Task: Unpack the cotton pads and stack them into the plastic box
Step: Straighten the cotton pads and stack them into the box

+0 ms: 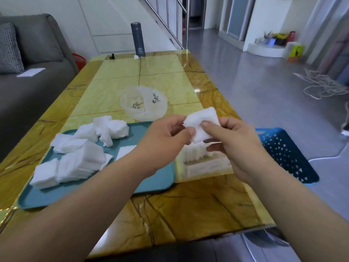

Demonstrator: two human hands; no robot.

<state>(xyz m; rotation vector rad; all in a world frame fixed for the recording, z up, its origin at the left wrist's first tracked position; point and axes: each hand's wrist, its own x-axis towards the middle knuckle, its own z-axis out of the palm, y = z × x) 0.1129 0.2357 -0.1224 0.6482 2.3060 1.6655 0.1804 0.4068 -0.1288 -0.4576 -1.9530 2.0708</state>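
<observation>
The left hand [162, 146] and right hand [236, 148] together pinch 1 small stack of white square cotton pads [205, 118] just above the clear plastic box [207, 168]; a loose pinch could fan them, spilling onto the glossy yellow counter [188, 205].

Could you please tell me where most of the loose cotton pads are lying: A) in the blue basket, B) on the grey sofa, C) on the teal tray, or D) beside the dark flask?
C: the loose cotton pads lie in heaps on the teal tray.
</observation>
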